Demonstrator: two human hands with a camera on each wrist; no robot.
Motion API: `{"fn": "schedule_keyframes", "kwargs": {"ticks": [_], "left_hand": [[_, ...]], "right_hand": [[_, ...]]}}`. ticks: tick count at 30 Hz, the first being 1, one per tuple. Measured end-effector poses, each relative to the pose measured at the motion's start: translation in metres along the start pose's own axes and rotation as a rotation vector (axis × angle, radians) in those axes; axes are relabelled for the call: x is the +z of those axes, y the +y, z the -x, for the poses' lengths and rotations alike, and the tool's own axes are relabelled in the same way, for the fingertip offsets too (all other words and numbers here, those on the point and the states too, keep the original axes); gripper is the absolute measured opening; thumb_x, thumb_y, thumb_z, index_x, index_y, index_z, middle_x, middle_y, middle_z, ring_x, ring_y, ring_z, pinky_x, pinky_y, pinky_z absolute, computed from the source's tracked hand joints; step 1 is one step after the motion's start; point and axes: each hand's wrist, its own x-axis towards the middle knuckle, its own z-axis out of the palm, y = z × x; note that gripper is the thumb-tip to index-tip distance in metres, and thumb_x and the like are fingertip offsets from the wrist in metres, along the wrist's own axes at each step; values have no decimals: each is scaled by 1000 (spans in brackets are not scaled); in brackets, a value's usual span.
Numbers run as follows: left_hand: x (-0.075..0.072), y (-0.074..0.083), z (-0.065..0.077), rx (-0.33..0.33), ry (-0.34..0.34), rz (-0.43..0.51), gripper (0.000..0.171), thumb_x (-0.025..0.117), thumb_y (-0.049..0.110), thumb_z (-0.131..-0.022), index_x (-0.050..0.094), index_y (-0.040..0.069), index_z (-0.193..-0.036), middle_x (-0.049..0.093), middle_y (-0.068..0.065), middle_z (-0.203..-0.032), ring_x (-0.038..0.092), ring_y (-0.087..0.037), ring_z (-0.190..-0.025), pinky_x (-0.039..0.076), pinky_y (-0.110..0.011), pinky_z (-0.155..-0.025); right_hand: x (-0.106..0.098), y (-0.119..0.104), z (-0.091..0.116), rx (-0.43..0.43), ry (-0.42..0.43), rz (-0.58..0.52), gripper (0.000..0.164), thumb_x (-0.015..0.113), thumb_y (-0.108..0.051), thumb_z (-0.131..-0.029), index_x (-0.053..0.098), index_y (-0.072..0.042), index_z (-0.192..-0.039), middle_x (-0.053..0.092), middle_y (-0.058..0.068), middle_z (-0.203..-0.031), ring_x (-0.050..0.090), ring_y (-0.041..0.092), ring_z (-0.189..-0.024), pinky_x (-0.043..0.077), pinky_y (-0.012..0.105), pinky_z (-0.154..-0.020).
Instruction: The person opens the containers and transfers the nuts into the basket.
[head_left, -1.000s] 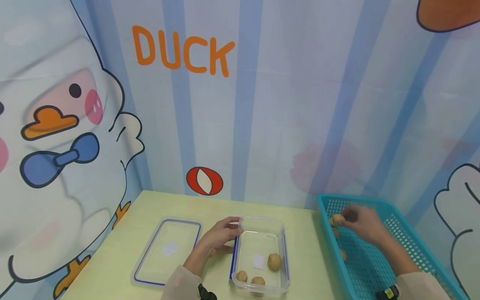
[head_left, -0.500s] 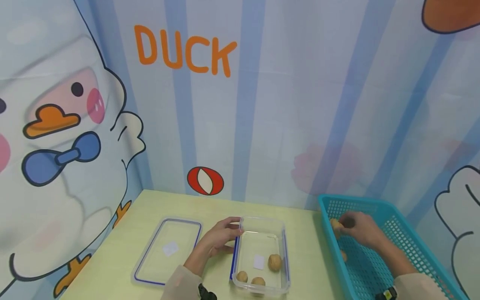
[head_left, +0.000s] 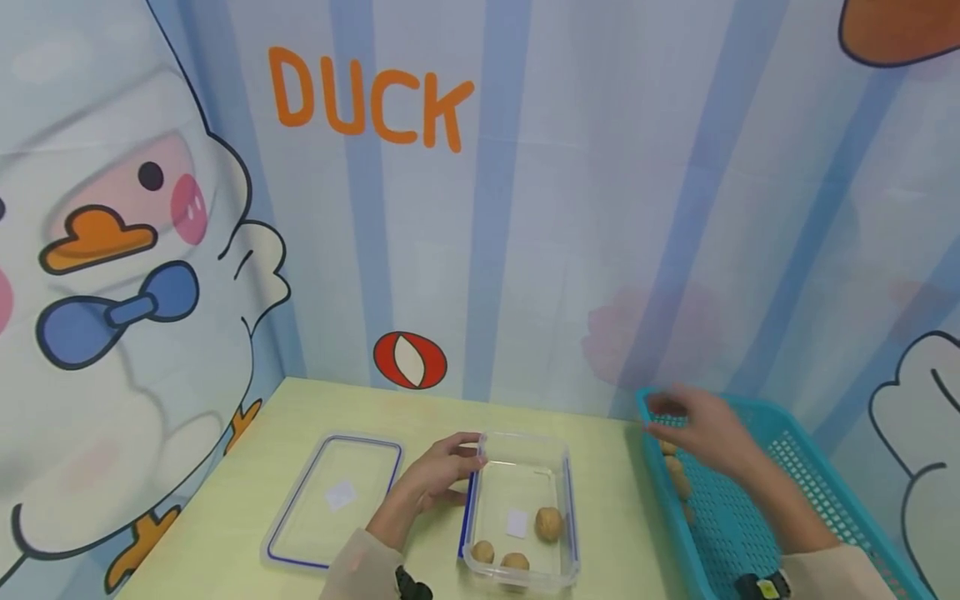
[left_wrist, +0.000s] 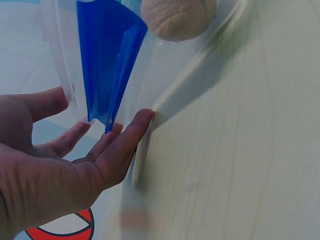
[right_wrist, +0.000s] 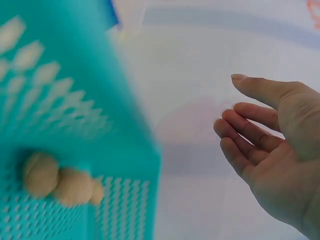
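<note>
Turquoise plastic walled in the relation that mattered most: within the basket (head_left: 735, 525), a short row of walnuts (head_left: 677, 479) lay along the left wall, lower than our right hand (head_left: 708, 433) and on our side of it. That hand hung over the far left corner, thumb apart from its half-bent fingers, nothing between them, and it was much the nearer of the two. The row followed the basket's long side, which ran away from us; the wall stood close on its left, while mesh floor gave room to its right.

Our left hand (head_left: 438, 475) was well apart from the basket, holding the see-through box (head_left: 517, 487) by its left side, toward the far corner; how each finger pressed, we could not fully tell. The box's long axis also pointed away from us. Three more walnuts (head_left: 548, 524) lay toward its near end, the largest by the right wall. Between box and basket we had an open strip of table (head_left: 611, 492). Beyond, the printed curtain (head_left: 555, 275) bounded our reach, and the lid (head_left: 322, 525) lay flat to the left.
</note>
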Motion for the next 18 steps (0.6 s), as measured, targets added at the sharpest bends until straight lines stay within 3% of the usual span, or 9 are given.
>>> {"fn": "schedule_keyframes", "kwargs": {"ticks": [8, 13, 18], "left_hand": [[0, 0, 0, 2, -13, 6, 57, 69, 19, -104, 48, 6, -156, 54, -21, -149, 58, -43, -132, 59, -56, -92], [0, 0, 0, -2, -15, 11, 58, 69, 19, -104, 48, 6, -156, 54, -20, -149, 56, -44, -134, 60, -55, -92], [-1, 0, 0, 3, -15, 14, 58, 70, 19, -104, 48, 6, -156, 54, -19, -149, 55, -45, -134, 59, -55, -92]], "right_hand": [[19, -52, -11, -149, -3, 12, 33, 82, -21, -96, 73, -6, -124, 73, 6, -116, 70, 30, -109, 59, 50, -92], [44, -67, -15, -234, -62, 15, 32, 84, -23, -94, 74, -9, -120, 71, -2, -112, 70, 25, -104, 60, 43, -89], [70, -72, -18, -279, -149, 21, 31, 84, -24, -94, 74, -9, -119, 70, -3, -110, 68, 24, -102, 59, 40, -87]]}}
